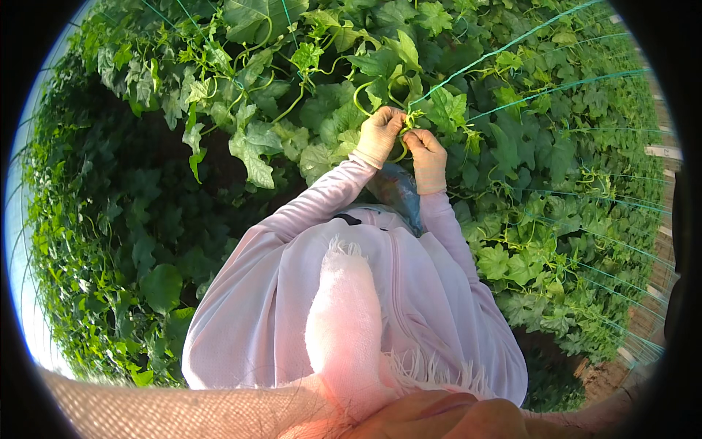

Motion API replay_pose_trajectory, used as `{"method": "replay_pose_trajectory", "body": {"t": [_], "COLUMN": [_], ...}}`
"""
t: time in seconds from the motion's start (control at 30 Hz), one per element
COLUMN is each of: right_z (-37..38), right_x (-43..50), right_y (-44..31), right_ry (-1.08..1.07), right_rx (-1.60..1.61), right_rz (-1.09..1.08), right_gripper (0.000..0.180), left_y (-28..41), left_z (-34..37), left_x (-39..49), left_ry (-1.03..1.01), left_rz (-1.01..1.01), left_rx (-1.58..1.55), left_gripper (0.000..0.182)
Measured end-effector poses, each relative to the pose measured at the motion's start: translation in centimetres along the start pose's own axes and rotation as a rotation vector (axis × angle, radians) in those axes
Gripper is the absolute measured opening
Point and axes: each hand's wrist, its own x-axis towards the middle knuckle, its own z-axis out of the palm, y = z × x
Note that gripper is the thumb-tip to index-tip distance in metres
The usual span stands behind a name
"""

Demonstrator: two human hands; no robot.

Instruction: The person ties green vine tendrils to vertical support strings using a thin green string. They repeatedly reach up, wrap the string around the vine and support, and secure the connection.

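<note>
Both my hands wear thin pale gloves and meet in front of my chest at a climbing vine. My left hand [378,136] pinches at a young vine shoot [412,117] between thumb and forefinger. Just to its right and slightly lower, my right hand [428,158] has thumb and fingertips closed at the same shoot. A curved green stem shows between the two hands. From the upper right, a taut green twine [482,57] runs down to the shoot beside my left fingertips. The exact contact at the fingertips is partly hidden.
Broad lobed leaves [258,145] and curling tendrils surround the hands. More green twines [559,90] slant across the foliage at right. Dense vines [71,241] stand at left beside a dark hollow. A blue patterned item [397,189] hangs at my waist. Bare soil [603,378] shows lower right.
</note>
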Motion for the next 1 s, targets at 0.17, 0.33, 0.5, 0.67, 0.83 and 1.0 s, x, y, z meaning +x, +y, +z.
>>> {"method": "replay_pose_trajectory", "body": {"t": [0.17, 0.33, 0.5, 0.67, 0.83, 1.0], "right_z": [-1.8, -2.9, -1.7, -2.0, -2.7, -2.5], "right_x": [1.4, 1.7, 0.7, -1.0, -1.5, -1.5], "right_y": [2.6, 5.2, 4.6, 3.5, 4.4, 4.6], "right_ry": [0.112, 0.065, 0.026, 0.003, -0.057, -0.087], "right_rx": [-0.012, -0.041, -0.013, -0.46, -0.604, -0.725], "right_rz": [0.23, 0.178, 0.255, -0.167, -0.291, -0.288], "right_gripper": [0.012, 0.017, 0.014, 0.008, 0.008, 0.011], "left_y": [0.2, 1.5, 0.2, -1.1, -1.8, -4.9], "left_z": [-1.0, 0.0, -0.3, -1.8, -1.9, -1.1], "left_x": [-1.0, -2.3, -1.8, -0.9, -0.3, 1.0], "left_ry": [-0.233, -0.355, -0.297, -0.299, -0.329, -0.33], "left_rz": [0.216, 0.327, 0.389, -0.025, 0.098, -0.518], "left_rx": [0.133, 0.411, 0.486, 0.062, 0.192, -0.526], "left_gripper": [0.011, 0.033, 0.039, 0.025, 0.018, 0.023]}}
